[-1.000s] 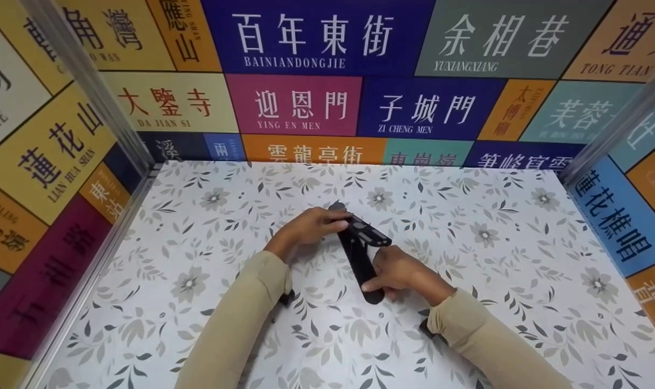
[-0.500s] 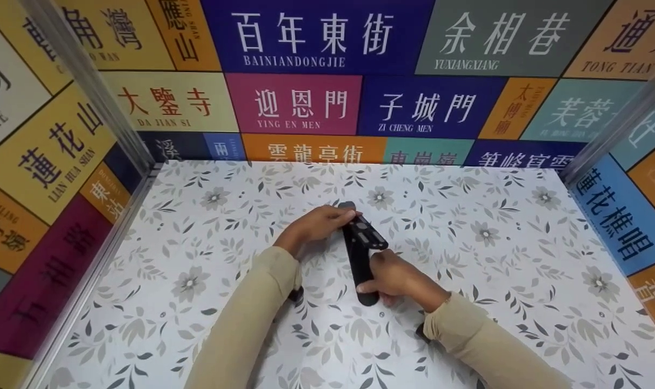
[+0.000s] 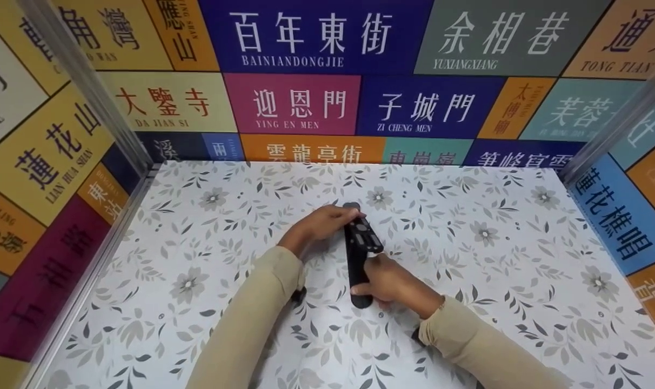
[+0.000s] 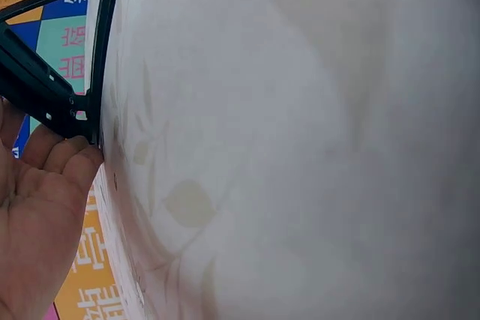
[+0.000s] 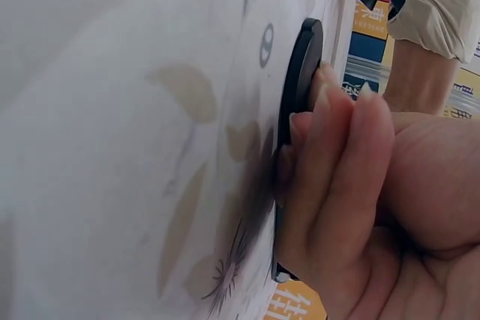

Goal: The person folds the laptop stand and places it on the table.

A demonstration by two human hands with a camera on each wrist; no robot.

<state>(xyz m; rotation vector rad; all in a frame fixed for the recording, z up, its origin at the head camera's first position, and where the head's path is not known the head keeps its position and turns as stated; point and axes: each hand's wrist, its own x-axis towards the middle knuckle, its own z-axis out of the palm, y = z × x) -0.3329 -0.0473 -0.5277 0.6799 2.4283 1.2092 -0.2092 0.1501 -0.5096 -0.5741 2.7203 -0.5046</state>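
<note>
A black stapler (image 3: 356, 270) lies on the table in the head view, its long base pointing toward the person. Its upper arm (image 3: 367, 237) stands raised at an angle from the base. My left hand (image 3: 323, 224) grips the far, hinge end, thumb on top. Around the near end of the base curls my right hand (image 3: 389, 281), its thumb across the top. In the left wrist view, the left fingers (image 4: 64, 157) touch the dark stapler parts (image 4: 34, 73). The right wrist view shows the right fingers (image 5: 330, 162) against the base's rounded end (image 5: 304, 58).
A white tabletop (image 3: 484, 281) with a grey leaf and flower print surrounds the hands. Behind it stands a panel wall (image 3: 292, 105) of coloured signs, with more panels at both sides. Dark wrist straps (image 3: 299, 295) show beneath the beige sleeves (image 3: 246, 319).
The stapler has turned so that its base points more straight toward the person. Its raised arm has come closer to the base. Both hands moved along with it, still gripping.
</note>
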